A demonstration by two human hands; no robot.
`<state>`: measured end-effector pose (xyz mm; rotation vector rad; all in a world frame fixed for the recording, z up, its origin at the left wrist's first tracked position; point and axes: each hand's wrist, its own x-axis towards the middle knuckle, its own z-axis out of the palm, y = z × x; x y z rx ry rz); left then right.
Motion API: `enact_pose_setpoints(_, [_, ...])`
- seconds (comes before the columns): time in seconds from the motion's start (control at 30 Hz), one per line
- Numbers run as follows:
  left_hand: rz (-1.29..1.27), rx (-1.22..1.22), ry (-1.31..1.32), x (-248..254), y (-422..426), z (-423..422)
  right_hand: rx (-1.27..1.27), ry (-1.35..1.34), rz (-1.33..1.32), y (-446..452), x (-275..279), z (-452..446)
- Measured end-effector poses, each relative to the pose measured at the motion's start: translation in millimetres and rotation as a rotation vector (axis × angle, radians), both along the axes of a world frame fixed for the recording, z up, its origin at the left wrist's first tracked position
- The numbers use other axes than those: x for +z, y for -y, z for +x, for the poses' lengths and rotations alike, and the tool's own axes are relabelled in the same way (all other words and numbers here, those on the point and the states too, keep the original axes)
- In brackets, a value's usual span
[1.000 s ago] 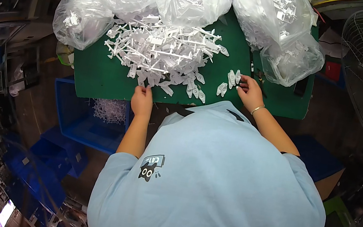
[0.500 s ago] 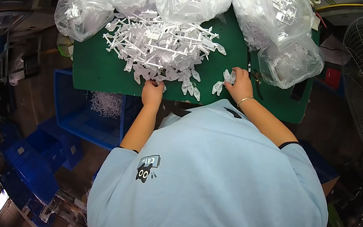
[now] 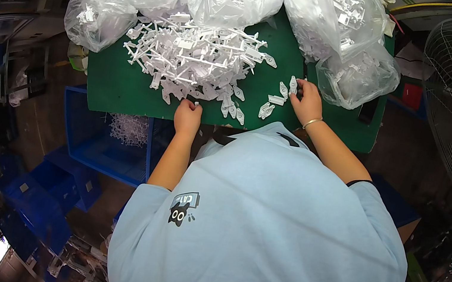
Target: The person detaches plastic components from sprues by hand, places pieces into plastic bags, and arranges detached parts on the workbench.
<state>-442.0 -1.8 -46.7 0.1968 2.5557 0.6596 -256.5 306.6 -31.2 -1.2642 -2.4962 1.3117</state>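
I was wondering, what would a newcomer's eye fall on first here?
Probably the heap of white plastic parts on the green tabletop, with bulging clear plastic bags behind it. Then the left hand at the heap's near edge, and the right hand beside a few small white pieces.

A tangled heap of white plastic parts [image 3: 194,62], several flat lozenge-shaped pieces [image 3: 283,90] loose to its right.
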Motion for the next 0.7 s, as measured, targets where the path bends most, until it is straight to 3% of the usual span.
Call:
enact_pose_setpoints(0.07, [0.024,0.014,-0.006,10,1,3,0.281,-0.17,0.645,4,10,-2])
enact_pose_setpoints(0.1, [0.023,0.014,-0.008,14,2,5,0.28,-0.172,0.644,7,10,-3])
enact_pose_setpoints(0.2, [0.115,0.036,0.088,17,2,8,0.527,-0.117,0.401,22,15,-6])
enact_pose_setpoints(0.27, [0.621,0.315,0.54,11,2,11,0.56,-0.056,0.415,28,3,-8])
enact_pose_setpoints(0.3, [0.618,0.317,0.537,18,-1,11,0.594,0.005,0.43,31,-2,-8])
enact_pose_setpoints(0.4, [0.957,0.4,0.925,35,-9,7,0.566,0.041,0.415,33,3,-15])
enact_pose_setpoints(0.57, [0.944,0.391,0.898,35,-15,8,0.581,0.043,0.396,20,-6,-13])
enact_pose_setpoints(0.67, [0.92,0.388,0.879,38,-15,9,0.53,-0.02,0.235,15,0,-18])
enact_pose_setpoints(0.7, [0.897,0.384,0.859,41,-16,10,0.335,-0.036,-0.196,14,2,-22])
